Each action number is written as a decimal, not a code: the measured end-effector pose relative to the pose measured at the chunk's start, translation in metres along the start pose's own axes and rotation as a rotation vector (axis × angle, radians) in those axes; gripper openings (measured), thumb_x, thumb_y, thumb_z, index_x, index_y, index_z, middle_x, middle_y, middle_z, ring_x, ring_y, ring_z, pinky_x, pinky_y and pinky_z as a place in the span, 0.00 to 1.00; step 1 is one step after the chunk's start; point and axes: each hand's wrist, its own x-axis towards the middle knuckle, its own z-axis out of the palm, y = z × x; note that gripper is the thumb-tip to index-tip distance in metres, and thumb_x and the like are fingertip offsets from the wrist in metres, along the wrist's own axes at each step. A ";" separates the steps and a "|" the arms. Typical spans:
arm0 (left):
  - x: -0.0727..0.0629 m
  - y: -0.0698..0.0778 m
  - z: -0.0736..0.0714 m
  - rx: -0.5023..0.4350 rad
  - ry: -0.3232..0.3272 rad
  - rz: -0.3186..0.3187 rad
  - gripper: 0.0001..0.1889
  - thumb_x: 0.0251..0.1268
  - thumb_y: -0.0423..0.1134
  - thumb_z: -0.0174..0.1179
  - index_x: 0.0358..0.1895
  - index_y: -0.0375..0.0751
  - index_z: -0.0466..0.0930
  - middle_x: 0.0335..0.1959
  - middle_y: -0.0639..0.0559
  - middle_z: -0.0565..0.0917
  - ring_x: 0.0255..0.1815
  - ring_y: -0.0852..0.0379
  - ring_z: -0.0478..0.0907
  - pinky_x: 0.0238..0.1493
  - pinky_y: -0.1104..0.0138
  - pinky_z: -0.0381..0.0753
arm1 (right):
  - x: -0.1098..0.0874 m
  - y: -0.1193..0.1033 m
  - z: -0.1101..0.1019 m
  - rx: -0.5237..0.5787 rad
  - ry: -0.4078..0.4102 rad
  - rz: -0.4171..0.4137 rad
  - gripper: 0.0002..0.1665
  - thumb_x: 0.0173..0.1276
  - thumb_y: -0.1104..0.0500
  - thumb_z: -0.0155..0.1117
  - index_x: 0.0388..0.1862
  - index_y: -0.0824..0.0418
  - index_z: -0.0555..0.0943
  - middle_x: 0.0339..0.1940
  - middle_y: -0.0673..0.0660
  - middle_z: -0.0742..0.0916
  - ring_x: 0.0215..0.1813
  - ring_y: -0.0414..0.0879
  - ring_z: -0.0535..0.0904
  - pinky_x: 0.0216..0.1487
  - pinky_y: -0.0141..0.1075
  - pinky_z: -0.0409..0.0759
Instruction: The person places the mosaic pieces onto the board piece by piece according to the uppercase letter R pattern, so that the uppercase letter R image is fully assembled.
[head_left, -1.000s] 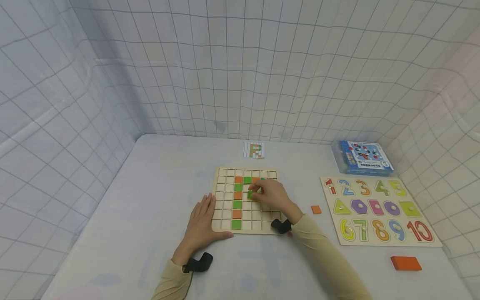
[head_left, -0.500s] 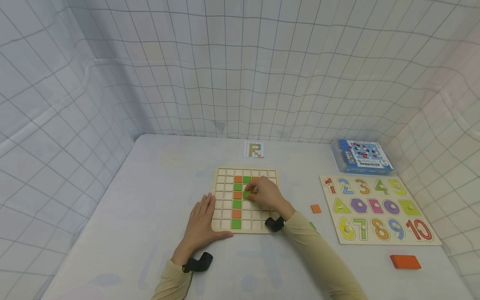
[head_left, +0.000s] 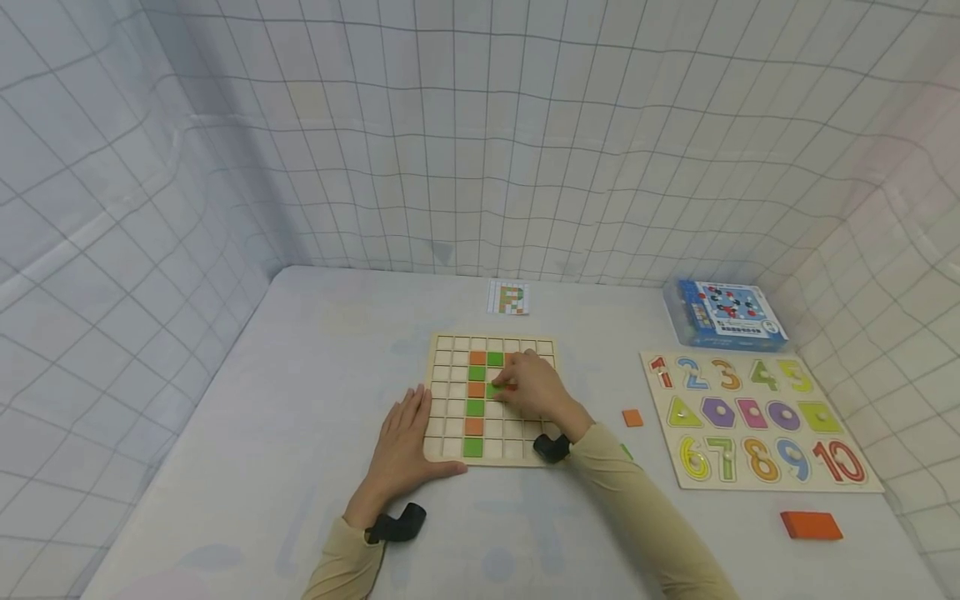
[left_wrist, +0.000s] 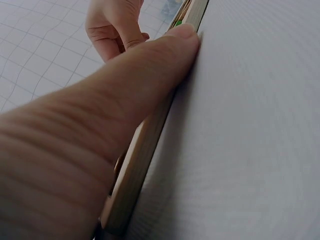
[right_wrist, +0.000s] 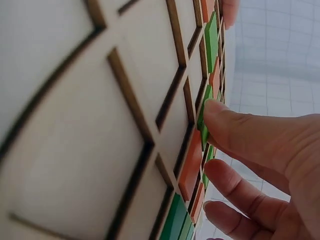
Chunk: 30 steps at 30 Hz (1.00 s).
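A square wooden grid board (head_left: 439, 417) lies on the table, partly filled with green and orange square tiles. My left hand (head_left: 401, 446) rests at its left front corner, fingers straight along the left side and thumb along the front edge. In the left wrist view the thumb (left_wrist: 165, 52) presses against the board's edge. Over the board's upper middle, my right hand (head_left: 538, 385) pinches a green tile (right_wrist: 202, 112) at the cells, just right of the tile column. An orange tile (right_wrist: 190, 159) lies near the fingertips in the right wrist view. The hand hides several cells.
Behind the board lies a small pattern card (head_left: 508, 297). To the right are a loose orange tile (head_left: 632, 418), a green tile (head_left: 626, 451) partly behind the forearm, a number-and-shape puzzle board (head_left: 701, 414), a blue box (head_left: 727, 315) and an orange block (head_left: 812, 526).
My right hand has moved slightly left with the green tile, to the cell beside the tile column, and stayed there over the last half second. The left hand has not moved.
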 end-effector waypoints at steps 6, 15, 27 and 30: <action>0.000 0.001 0.000 -0.002 0.012 0.010 0.65 0.37 0.69 0.69 0.72 0.27 0.49 0.74 0.36 0.51 0.74 0.42 0.42 0.70 0.51 0.43 | -0.004 0.001 -0.001 -0.074 -0.014 -0.049 0.14 0.60 0.52 0.70 0.44 0.53 0.88 0.36 0.47 0.79 0.35 0.42 0.66 0.34 0.34 0.67; 0.001 0.001 -0.001 0.006 -0.019 -0.011 0.65 0.38 0.68 0.69 0.73 0.28 0.47 0.75 0.37 0.49 0.75 0.44 0.40 0.71 0.52 0.41 | -0.016 0.004 -0.005 -0.044 -0.021 -0.121 0.19 0.64 0.50 0.66 0.51 0.56 0.84 0.46 0.52 0.81 0.48 0.48 0.71 0.44 0.42 0.72; 0.000 0.002 -0.001 -0.009 -0.010 -0.010 0.64 0.38 0.66 0.70 0.73 0.28 0.48 0.75 0.37 0.49 0.75 0.44 0.40 0.71 0.52 0.41 | -0.036 0.028 -0.014 0.067 0.162 -0.120 0.22 0.64 0.53 0.67 0.55 0.60 0.81 0.53 0.56 0.81 0.56 0.52 0.72 0.56 0.49 0.71; 0.000 0.002 -0.001 -0.010 -0.009 -0.009 0.64 0.38 0.66 0.71 0.73 0.28 0.48 0.75 0.37 0.49 0.75 0.44 0.40 0.71 0.52 0.41 | -0.043 0.037 -0.019 0.101 0.228 -0.112 0.23 0.63 0.55 0.68 0.56 0.61 0.80 0.54 0.56 0.81 0.56 0.52 0.72 0.56 0.48 0.71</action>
